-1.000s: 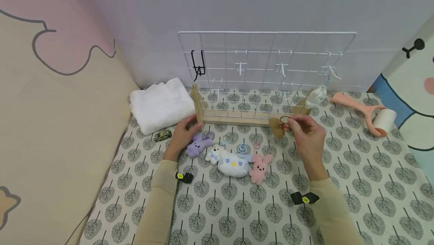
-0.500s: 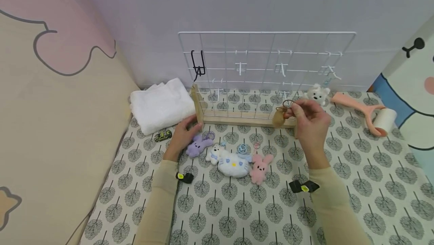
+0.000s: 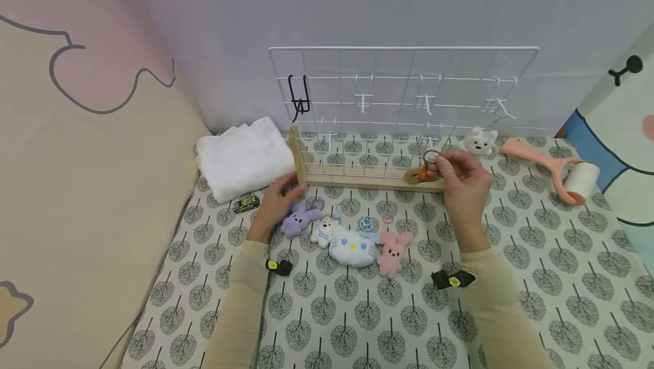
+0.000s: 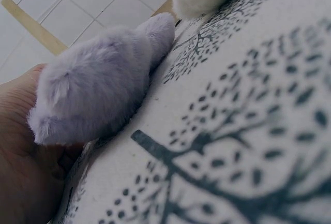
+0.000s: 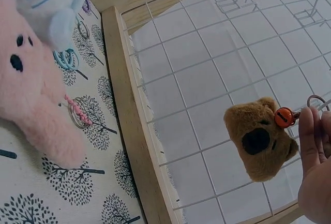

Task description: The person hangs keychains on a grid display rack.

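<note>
My right hand [image 3: 466, 187] pinches the ring of a brown plush bear keychain [image 5: 261, 138] at the lower right of a white wire grid rack [image 3: 403, 47]. An orange bell [image 5: 284, 117] hangs between ring and bear. The ring overlaps the lower right hook [image 3: 429, 143] in the head view. My left hand [image 3: 276, 207] holds the rack's left wooden foot [image 3: 298, 156], thumb in front. Close beside it lies a purple plush bunny keychain [image 4: 98, 84]. A white plush keychain [image 3: 479, 142] hangs from the far right hook.
On the patterned cloth lie a small white dog keychain [image 3: 323, 231], a white cat-face plush [image 3: 352, 248] and a pink bunny [image 3: 391, 254]. Around them are a folded white towel [image 3: 245, 159], a toy car [image 3: 246, 204] and a peach lint roller [image 3: 541, 159]. A black hook [image 3: 300, 99] hangs upper left.
My right hand has risen with the bear keychain, bringing its ring up to the grid. The white hanging plush has swung and turned its face forward. My left hand stays put.
</note>
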A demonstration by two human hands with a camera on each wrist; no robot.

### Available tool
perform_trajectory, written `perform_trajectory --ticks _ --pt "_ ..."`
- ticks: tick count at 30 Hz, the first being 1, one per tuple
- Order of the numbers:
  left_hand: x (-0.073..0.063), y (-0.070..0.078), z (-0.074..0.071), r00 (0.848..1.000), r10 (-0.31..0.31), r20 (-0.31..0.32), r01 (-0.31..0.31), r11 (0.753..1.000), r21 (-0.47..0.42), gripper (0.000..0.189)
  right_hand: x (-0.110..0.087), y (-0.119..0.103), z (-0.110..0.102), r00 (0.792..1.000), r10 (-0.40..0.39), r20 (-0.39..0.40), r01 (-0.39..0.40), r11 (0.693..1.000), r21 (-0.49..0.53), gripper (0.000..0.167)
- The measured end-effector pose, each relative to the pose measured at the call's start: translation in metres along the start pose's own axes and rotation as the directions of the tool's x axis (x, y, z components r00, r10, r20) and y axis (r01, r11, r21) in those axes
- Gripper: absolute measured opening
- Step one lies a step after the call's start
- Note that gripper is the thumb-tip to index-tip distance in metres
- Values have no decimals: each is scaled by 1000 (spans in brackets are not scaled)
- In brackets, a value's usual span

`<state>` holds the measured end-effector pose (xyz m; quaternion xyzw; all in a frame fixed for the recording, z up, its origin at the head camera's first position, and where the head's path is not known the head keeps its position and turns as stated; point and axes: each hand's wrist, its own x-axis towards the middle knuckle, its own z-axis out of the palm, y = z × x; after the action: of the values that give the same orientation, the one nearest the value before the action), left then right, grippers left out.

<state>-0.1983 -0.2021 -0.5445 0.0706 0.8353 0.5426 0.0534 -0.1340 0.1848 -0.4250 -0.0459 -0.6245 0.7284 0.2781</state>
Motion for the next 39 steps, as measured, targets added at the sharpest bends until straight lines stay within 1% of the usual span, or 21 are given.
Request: perform_trajectory --ticks 6,10,18,19,22,25,28,31,36,39 --pt "0 0 1 1000 -3 0 3 1000 -4 60 1 6 -2 1000 -12 14 12 1000 14 8" --pt "0 -2 1 1000 -9 2 9 1000 -3 61 -1 9 -4 1000 8 23 -8 1000 6 8" --pt "1 -3 0 1000 6 1 -6 1000 5 60 -13 24 -12 1000 14 11 -13 996 -89 8" --pt "1 -3 0 1000 6 2 -6 1000 1 59 -15 27 -13 1000 23 7 -22 996 -89 7" --pt "1 -3 0 1000 1 3 -1 1000 -7 58 -22 37 -17 999 44 2 -43 989 -141 5" --pt "1 -3 0 1000 -3 4 3 1000 -3 58 -29 47 -20 997 76 1 -74 978 -195 5" --pt "1 -3 0 1000 1 2 -1 1000 5 59 -37 57 -22 993 119 6 -113 959 -258 5" --pt "2 -3 0 1000 9 0 -9 1000 8 60 -45 67 -24 987 163 14 -149 930 -336 9" --pt "3 -4 0 1000 15 0 -15 1000 9 61 -58 80 -27 978 203 48 -162 884 -439 14" --pt "2 -4 0 1000 12 0 -12 1000 10 61 -63 86 -27 972 219 79 -158 869 -468 14"
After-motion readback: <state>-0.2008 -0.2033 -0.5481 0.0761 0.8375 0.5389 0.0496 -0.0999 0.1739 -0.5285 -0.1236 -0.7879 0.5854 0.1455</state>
